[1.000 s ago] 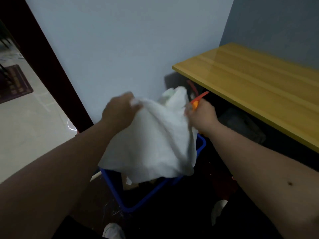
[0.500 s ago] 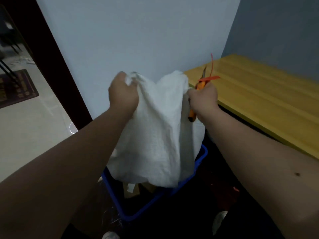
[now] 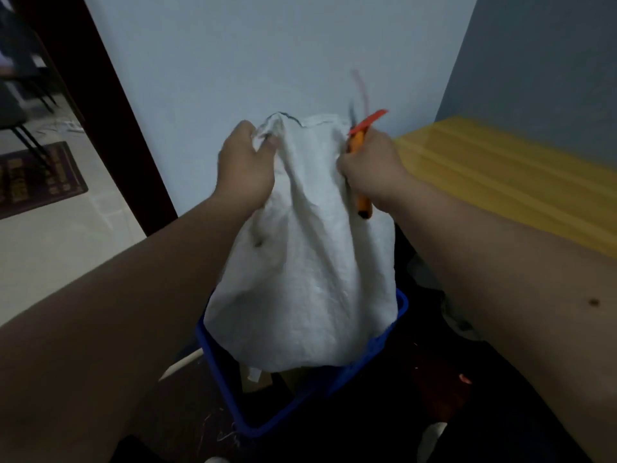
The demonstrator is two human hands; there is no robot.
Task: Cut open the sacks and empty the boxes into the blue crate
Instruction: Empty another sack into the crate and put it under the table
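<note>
**Sack hanging over the blue crate, held at both top corners**

I am seeing 2 hands holding 1 white sack (image 3: 300, 262) up in front of a pale wall (image 3: 250, 61). The left hand (image 3: 245, 168) is gripping the top left corner of the sack; its fingers are curling around a bunch of the cloth. The right hand (image 3: 370, 168) is gripping the top right edge of the sack, and in the same fist it is also holding an orange cutter (image 3: 359, 145). The upper end of the cutter is sticking up above the fist, and its lower end is coming out below the hand, beside the cloth. The tool is blurred, so I cannot tell its details.

The sack is hanging down from the 2 grips, between the forearms. Its body is spreading wider below the hands, and its bottom part is reaching into the blue crate (image 3: 400, 305), which is standing on the dark floor directly under the hands. Inside the crate, just under the sack, something brown like cardboard (image 3: 263, 380) is showing, but I cannot tell its shape.

To the right, a yellow wooden tabletop (image 3: 517, 182) is standing near the right arm. To the left, a dark door frame (image 3: 110, 111) and a pale tiled floor with a dark mat (image 3: 40, 178) are visible.
</note>
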